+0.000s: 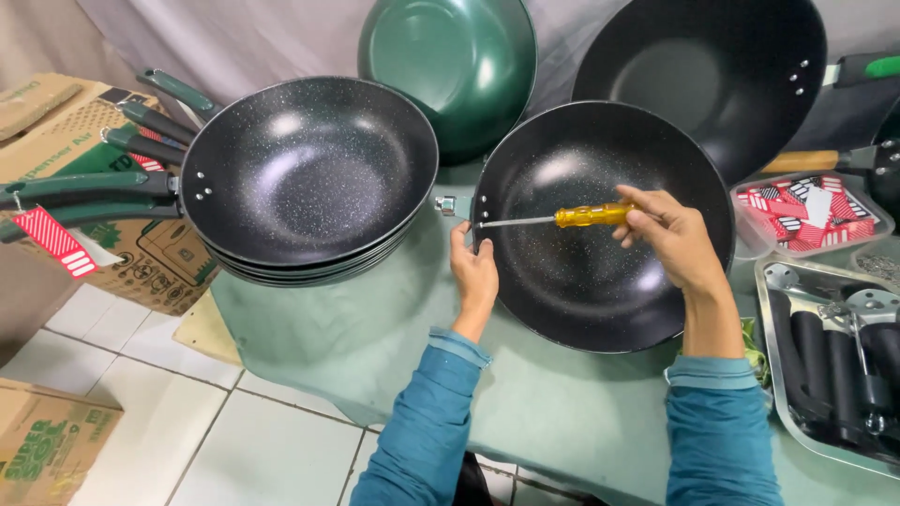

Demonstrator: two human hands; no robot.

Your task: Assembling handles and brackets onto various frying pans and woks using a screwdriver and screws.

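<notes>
A black speckled wok (600, 281) without a handle lies on the green-covered table in front of me. My left hand (473, 272) grips its left rim beside a small metal bracket (444, 204). My right hand (670, 234) holds a screwdriver with a yellow handle (591, 215); its shaft points left, with the tip at the inner rim near the bracket.
A stack of black woks with green handles (305, 173) sits to the left, red tags hanging. A green wok (450, 56) and a black wok (712, 66) lean at the back. At right, a metal tray of black handles (834, 365) and a tub of red tags (811, 211). Cardboard boxes (56, 440) on the floor.
</notes>
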